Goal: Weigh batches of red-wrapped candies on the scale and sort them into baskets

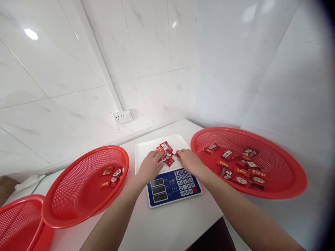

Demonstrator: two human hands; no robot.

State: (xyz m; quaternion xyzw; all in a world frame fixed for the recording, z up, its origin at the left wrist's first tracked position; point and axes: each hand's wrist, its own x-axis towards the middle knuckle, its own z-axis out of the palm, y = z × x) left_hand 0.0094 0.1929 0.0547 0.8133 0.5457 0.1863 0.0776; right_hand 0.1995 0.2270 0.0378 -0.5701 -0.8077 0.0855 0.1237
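A digital scale [172,188] with a white tray and blue keypad panel stands on the white table. Several red candy packets [165,150] lie in a small heap on its tray. My left hand [150,167] is at the heap's left side, its fingers curved against the packets. On the right, my right hand [190,161] reaches over the tray with a bit of red wrapper at its fingertips; whether it grips this is too small to tell. A red basket [288,174] at the right holds several packets. Another red basket [78,195] at the left holds several more.
Part of a third red basket [18,223] shows at the lower left corner. Behind the table rises a tiled wall with a socket [123,117]. A brown box [7,188] sits at the far left edge.
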